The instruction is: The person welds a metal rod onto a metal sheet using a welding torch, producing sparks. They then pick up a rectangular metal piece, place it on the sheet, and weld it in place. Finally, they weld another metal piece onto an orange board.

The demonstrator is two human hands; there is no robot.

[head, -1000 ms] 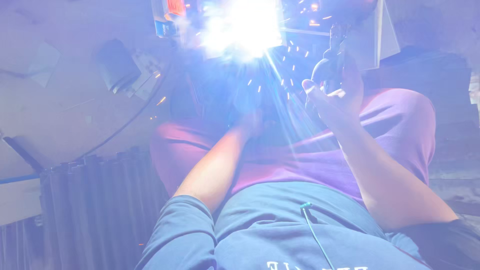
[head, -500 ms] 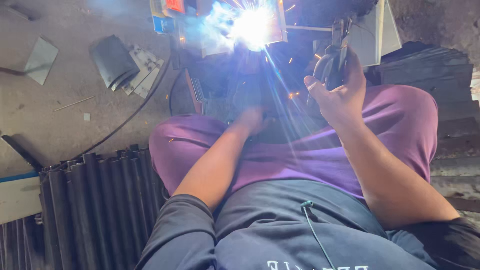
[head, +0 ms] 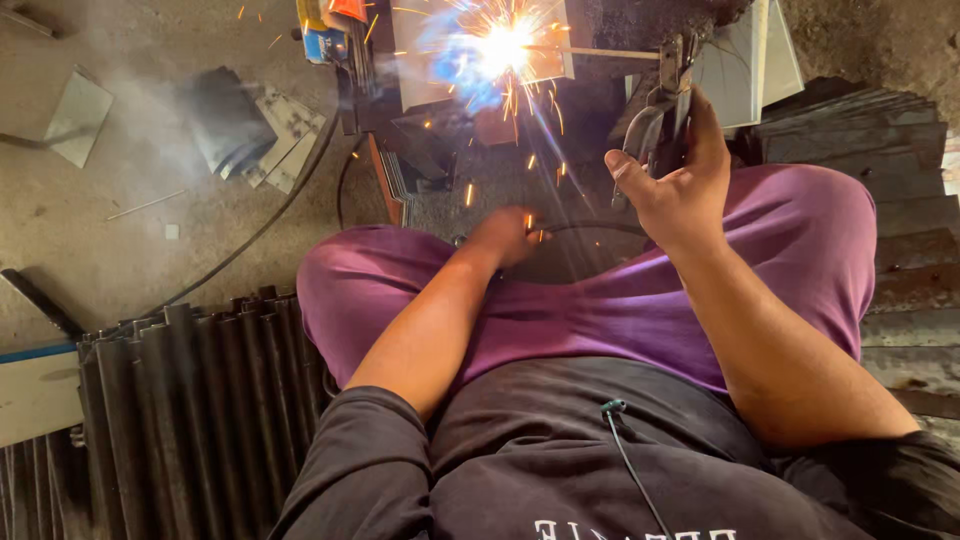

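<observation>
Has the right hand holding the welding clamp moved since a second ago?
No. The right hand keeps gripping the electrode holder above the purple-clad knee, as before.

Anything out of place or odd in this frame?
Yes: sparks fly from the welding rod while both hands are bare; the right hand grips the holder, the left hand rests between the knees.

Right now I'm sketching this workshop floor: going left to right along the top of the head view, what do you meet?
Flat metal plate → stack of cut metal pieces → welding arc with sparks → right hand gripping the electrode holder → leaning sheet panel.
</observation>
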